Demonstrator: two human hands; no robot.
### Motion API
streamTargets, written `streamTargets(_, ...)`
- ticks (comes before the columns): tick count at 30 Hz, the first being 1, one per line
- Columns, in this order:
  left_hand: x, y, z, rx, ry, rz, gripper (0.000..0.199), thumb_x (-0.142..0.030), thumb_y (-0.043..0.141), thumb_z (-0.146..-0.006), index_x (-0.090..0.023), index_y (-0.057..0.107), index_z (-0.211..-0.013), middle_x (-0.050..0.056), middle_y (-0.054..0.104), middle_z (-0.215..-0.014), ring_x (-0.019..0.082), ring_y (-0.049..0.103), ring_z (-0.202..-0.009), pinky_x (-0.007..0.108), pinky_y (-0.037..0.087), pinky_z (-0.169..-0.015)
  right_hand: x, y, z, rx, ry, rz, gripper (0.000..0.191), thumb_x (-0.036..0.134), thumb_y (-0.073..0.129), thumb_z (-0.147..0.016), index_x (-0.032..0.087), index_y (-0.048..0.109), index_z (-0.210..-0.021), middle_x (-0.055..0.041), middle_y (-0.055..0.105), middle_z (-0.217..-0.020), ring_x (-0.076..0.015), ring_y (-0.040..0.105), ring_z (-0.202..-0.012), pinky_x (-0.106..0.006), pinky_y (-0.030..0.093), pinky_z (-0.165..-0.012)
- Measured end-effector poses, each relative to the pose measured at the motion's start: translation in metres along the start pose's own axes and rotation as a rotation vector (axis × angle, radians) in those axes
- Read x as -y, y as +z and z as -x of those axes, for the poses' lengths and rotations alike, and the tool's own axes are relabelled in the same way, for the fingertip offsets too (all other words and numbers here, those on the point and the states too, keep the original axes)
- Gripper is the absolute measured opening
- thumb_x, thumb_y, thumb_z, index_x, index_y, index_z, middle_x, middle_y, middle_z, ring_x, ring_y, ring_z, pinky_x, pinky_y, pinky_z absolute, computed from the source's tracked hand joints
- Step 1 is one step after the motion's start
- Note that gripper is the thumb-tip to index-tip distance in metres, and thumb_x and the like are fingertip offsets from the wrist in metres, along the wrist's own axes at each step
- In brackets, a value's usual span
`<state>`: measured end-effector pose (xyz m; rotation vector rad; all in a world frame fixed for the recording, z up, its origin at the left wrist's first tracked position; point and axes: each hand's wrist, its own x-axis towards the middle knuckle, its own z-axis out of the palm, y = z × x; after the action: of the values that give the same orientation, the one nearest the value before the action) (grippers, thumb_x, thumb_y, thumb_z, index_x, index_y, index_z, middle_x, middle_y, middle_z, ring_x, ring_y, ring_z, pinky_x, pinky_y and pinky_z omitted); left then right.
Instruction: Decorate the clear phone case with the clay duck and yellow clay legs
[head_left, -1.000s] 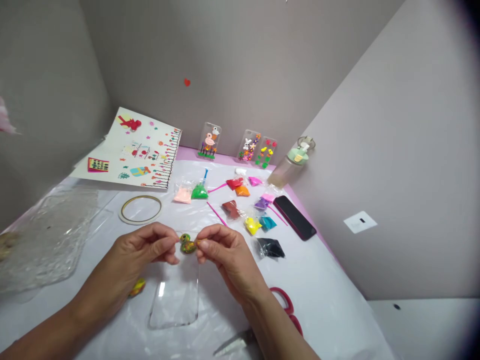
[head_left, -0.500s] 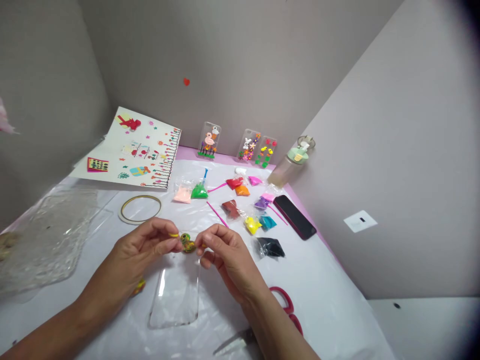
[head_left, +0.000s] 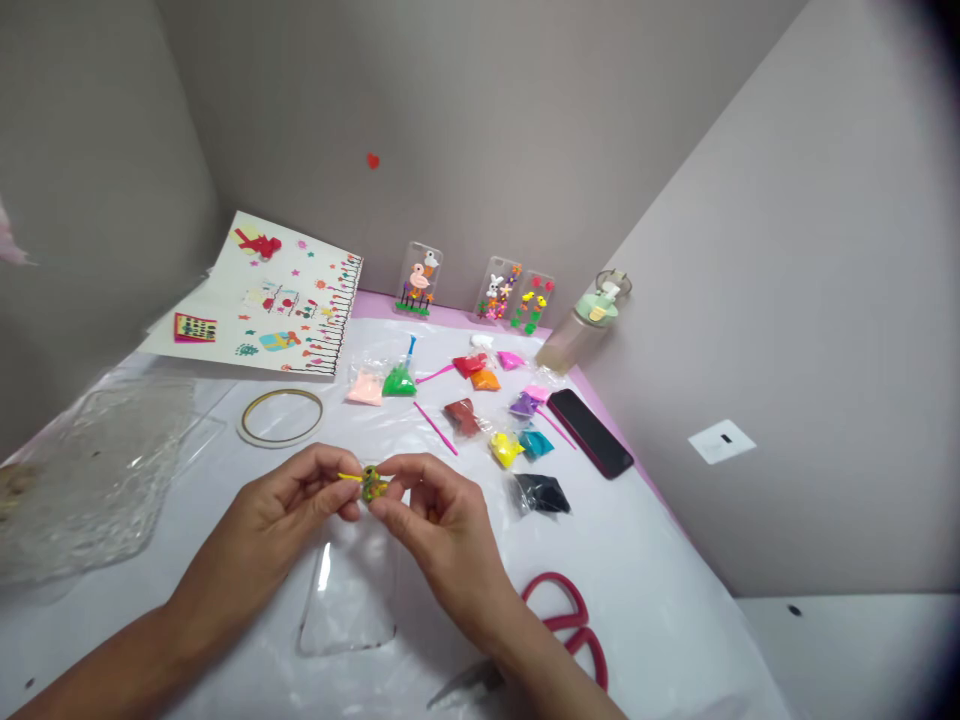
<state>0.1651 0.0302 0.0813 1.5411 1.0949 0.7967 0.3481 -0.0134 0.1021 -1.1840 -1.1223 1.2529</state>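
A small green-and-yellow clay figure [head_left: 372, 485] is up above the clear phone case [head_left: 349, 600], between my two hands. My right hand [head_left: 439, 510] pinches it with thumb and forefinger. The fingers of my left hand [head_left: 304, 495] are closed at its left side, where a thin yellow clay strip [head_left: 349, 477] sticks out of their tips and meets the figure. Whether the strip is joined to the figure, I cannot tell. Below the hands, the case lies flat on the white plastic sheet.
Red-handled scissors [head_left: 556, 600] lie partly under my right forearm. Beyond are several clay packets [head_left: 506, 450], pink modelling tools [head_left: 435, 428], a tape roll [head_left: 280, 418], a phone [head_left: 590, 433] and a bottle [head_left: 576, 330]. Decorated cases [head_left: 418, 280] lean on the wall. Clear plastic [head_left: 97, 480] lies left.
My right hand has moved left, and its thumb and forefinger now close on the clay figure. More of the scissors' handles shows. The colourful piece by my left wrist is now hidden.
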Motion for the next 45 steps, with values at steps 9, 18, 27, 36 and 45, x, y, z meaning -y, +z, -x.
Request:
streamTargets(9,-0.002,0.004,0.006,-0.003,0.025,-0.124,0.053,-0.064,0.052,-0.093,-0.023,0.049,-0.06,-0.006,0.046,-0.057,0.013,0.047,-0.056,0.022,0.04,-0.054,-0.007,0.002,0.006,0.022,-0.294,0.319,0.028,0.019,0.081,-0.084,0.023,0.074,-0.111,0.0022,0.066,-0.088,-0.0076,0.041,-0.058,-0.023,0.037,-0.056)
streamTargets(18,0.003,0.002,0.004,-0.016,0.179,-0.141,0.031,-0.052,0.054,-0.099,-0.027,0.067,-0.085,-0.005,0.068,-0.074,0.014,0.067,-0.069,0.02,0.054,-0.067,-0.005,0.003,0.007,-0.035,-0.298,0.372,0.002,0.019,0.075,-0.089,0.02,0.077,-0.088,0.0027,0.066,-0.075,-0.0078,0.042,-0.055,-0.022,0.036,-0.054)
streamTargets(27,0.003,0.002,0.006,-0.012,0.413,-0.118,0.013,-0.031,0.065,-0.097,-0.04,0.072,-0.104,-0.009,0.075,-0.097,0.01,0.072,-0.092,0.012,0.055,-0.085,-0.001,0.001,0.004,-0.029,-0.197,0.299,0.012,0.029,0.072,-0.091,0.02,0.078,-0.087,0.0025,0.062,-0.074,-0.009,0.044,-0.06,-0.024,0.036,-0.057)
streamTargets(36,0.003,0.001,0.004,-0.038,0.577,-0.143,0.02,-0.022,0.066,-0.096,-0.037,0.073,-0.107,-0.008,0.075,-0.098,0.009,0.071,-0.091,0.013,0.054,-0.086,0.003,-0.001,0.006,0.024,-0.131,0.259,0.017,0.032,0.069,-0.092,0.018,0.073,-0.084,0.0031,0.059,-0.074,-0.0093,0.043,-0.061,-0.024,0.035,-0.058)
streamTargets(45,0.003,0.001,0.006,-0.069,0.452,-0.148,0.015,-0.031,0.072,-0.092,-0.039,0.073,-0.105,-0.006,0.075,-0.101,0.014,0.071,-0.094,0.02,0.056,-0.086,0.0,0.001,0.004,0.005,-0.023,0.147,0.018,0.034,0.072,-0.088,0.019,0.073,-0.078,0.0018,0.065,-0.071,-0.0115,0.048,-0.063,-0.025,0.038,-0.061)
